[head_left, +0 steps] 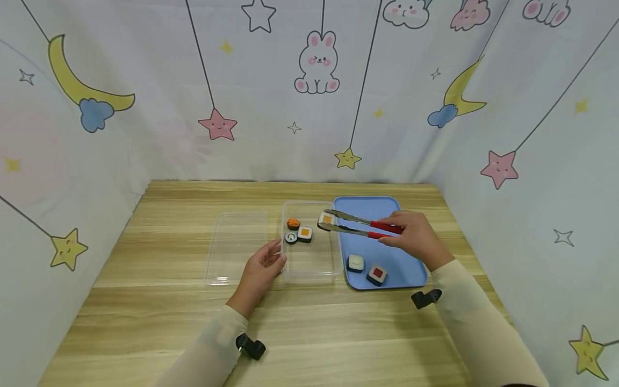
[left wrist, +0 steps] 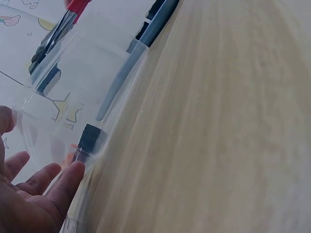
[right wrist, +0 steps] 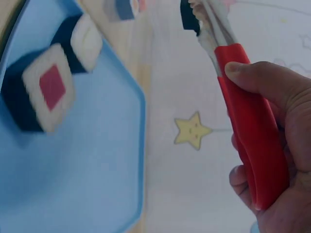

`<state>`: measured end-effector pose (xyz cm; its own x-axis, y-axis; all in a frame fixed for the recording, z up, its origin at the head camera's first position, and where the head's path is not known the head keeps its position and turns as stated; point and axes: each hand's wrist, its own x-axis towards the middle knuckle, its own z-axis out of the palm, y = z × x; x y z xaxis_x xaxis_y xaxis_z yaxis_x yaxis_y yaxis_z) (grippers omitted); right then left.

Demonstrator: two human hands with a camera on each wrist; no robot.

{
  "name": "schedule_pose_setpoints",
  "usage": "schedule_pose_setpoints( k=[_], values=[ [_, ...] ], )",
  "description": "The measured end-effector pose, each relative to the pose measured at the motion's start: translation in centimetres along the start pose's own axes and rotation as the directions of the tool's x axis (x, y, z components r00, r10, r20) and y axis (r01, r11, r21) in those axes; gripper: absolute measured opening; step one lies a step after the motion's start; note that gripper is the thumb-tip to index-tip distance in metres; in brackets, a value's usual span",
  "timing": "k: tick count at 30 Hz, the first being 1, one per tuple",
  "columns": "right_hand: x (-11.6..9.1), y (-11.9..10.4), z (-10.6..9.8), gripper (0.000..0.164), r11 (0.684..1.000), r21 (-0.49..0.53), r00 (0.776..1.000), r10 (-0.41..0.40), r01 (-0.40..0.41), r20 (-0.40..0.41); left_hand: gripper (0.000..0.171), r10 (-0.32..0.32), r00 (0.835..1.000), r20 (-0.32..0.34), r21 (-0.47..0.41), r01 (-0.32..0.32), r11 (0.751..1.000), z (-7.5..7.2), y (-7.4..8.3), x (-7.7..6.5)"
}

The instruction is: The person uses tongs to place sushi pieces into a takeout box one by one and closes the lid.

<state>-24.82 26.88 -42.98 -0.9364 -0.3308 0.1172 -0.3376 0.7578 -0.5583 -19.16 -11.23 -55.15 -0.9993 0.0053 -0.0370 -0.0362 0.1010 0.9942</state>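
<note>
Red-handled tongs (right wrist: pixel 247 109) are gripped by the right hand (head_left: pixel 411 232) while the left hand (head_left: pixel 260 273) touches a clear box (head_left: pixel 313 266), fingers spread.

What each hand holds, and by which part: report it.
The right hand grips the tongs by their red handles; their tips pinch a sushi piece by opposite sides. The left hand touches the clear box at its left wall.

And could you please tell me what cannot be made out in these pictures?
Head view: the rear ends of the tongs, hidden by the right grip.
Right wrist view: the tongs' tips and part of the held sushi piece, cut off by the top edge.
Left wrist view: details of the boxed sushi pieces, blurred behind the clear box.
</note>
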Motion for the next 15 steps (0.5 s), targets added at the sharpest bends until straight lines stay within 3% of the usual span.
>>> schedule_pose_setpoints(
  k=[6, 15],
  values=[
    [1.5, -1.7, 2.0, 0.04, 0.995, -0.035, 0.994, -0.089, 0.091, 0.059, 0.053, -0.005, 1.0, -0.001, -0.003, 0.005, 1.0, 0.0, 0.1, 0.0],
    [3.1, -3.5, 4.4, 0.037, 0.961, -0.15, 0.964, -0.207, 0.232, 0.166, 0.053, 0.005, 1.0, 0.002, -0.001, -0.005, 1.0, -0.1, 0.1, -0.2]
  ],
)
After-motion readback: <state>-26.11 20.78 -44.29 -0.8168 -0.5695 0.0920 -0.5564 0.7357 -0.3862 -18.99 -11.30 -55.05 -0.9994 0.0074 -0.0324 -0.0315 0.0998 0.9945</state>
